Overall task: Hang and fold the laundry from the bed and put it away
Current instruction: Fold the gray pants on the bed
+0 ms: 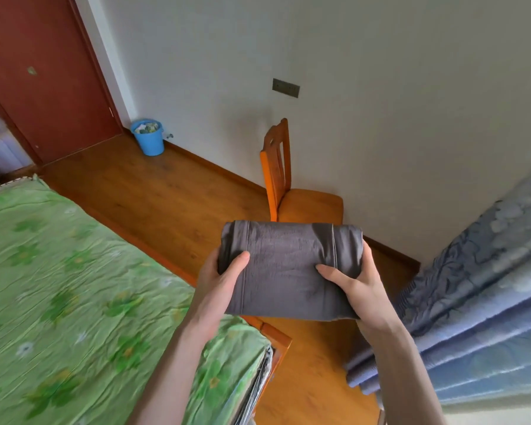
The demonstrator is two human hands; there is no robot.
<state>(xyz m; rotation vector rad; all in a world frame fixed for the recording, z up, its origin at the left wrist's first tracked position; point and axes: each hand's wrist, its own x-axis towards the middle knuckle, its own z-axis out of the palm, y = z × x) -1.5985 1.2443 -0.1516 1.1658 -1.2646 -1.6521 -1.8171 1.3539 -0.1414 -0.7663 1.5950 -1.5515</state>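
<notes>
A folded dark grey garment point(288, 265) is held in the air in front of me, over the floor just past the bed's corner. My left hand point(218, 289) grips its left edge, thumb on top and fingers hidden underneath. Its right edge is gripped the same way by my right hand point(356, 289), thumb lying across the top of the cloth. The bed point(68, 286), covered with a green flowered sheet, fills the lower left; no other laundry shows on the part in view.
An orange wooden chair point(292, 197) stands against the white wall straight ahead. Blue patterned curtains point(478, 302) hang at the right. A blue bucket point(149, 138) sits by the red-brown door point(43, 78) at the far left. Wooden floor lies between bed and wall.
</notes>
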